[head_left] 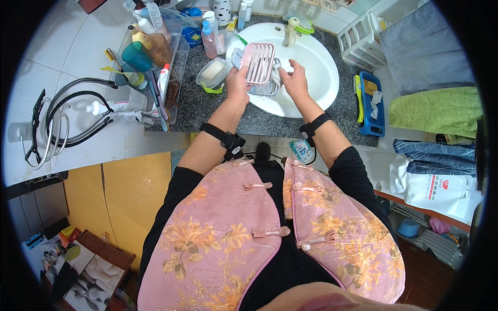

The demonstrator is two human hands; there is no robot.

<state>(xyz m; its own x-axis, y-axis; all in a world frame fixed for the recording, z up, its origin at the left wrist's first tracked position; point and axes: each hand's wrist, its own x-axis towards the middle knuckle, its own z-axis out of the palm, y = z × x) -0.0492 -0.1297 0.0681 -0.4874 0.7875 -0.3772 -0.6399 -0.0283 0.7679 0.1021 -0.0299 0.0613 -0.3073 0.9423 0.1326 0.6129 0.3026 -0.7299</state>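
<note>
My left hand (237,87) grips a pink slotted soap dish (261,58) by its near left edge, tilted over the white oval sink (320,78). Just right of the dish, my right hand (295,81) has its thumb and fingers apart, and nothing shows between them. Partly hidden under the dish and beside my right fingers lies a clear and greyish item (267,90) in the basin; its kind is hard to make out. On the counter left of my left hand sits a clear box (211,72) with a pale bar of soap inside.
A faucet (292,31) rises at the sink's far edge. Pump bottles (208,39) stand at the back left, near a clear organizer (179,59) full of toiletries. On the right are a blue tray (371,116) and a white rack (360,41); towels (436,111) hang beyond.
</note>
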